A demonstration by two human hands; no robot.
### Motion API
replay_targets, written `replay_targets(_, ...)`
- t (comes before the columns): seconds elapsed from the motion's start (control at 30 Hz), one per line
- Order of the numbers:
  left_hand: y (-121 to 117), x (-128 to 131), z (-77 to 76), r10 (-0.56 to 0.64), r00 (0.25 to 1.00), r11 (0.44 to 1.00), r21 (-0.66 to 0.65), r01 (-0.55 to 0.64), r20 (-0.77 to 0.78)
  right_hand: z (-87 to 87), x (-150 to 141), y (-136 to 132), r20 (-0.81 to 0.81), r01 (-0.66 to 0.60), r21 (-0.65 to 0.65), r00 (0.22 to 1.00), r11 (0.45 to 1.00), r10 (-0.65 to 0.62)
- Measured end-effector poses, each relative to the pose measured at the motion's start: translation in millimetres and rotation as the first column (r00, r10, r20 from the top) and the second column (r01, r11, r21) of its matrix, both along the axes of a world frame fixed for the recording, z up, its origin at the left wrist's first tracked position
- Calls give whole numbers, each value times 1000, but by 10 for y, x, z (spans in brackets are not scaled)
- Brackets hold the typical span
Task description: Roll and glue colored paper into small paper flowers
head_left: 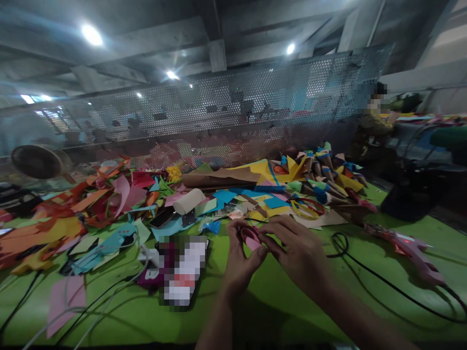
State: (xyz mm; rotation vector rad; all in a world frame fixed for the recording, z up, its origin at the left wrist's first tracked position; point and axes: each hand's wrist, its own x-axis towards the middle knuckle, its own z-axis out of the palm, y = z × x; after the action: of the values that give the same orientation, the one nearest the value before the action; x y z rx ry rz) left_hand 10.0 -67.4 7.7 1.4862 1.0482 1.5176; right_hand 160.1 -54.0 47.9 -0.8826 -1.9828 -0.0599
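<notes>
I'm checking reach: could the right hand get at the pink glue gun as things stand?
Likely yes: the pink glue gun lies to the right of the right hand, with just a black cable between; that hand is at the pink paper.

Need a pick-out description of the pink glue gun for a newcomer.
On the green table, go right from the person's right hand. There lies a pink glue gun with a glowing red light. Its colour and place set it apart from the teal gun and the yellow gun, both far left.
</notes>
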Motion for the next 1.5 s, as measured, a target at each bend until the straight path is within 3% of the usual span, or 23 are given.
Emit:
replay_targets(0.13, -9, 5, 11, 10, 1000, 1000, 3, -10, 20, -54, -42, -7, -26, 21, 53, 999, 998, -20)
replay_targets(0.4, -28, 13, 22, -19, 1000, 1000, -3, 20, 20, -78, -66, -4, -80, 39, 7, 996, 999, -38)
replay_targets(0.57, -24, 5, 0, 14, 999, 1000, -12, -14, -38, -37, -71, -12, -45, 97, -30, 994, 995, -98)
replay_targets(1.13, -14, -4, -3, -15, 994, 999, -31, 12, -108, -19, -21, 38, 224, 105, -114, 971, 988, -77)
replay_targets(1.5, -31, -2, 12, -17, 990, 999, -49, 10, -143, -80, -75, -44, 182, 157, -78, 973, 984, -141)
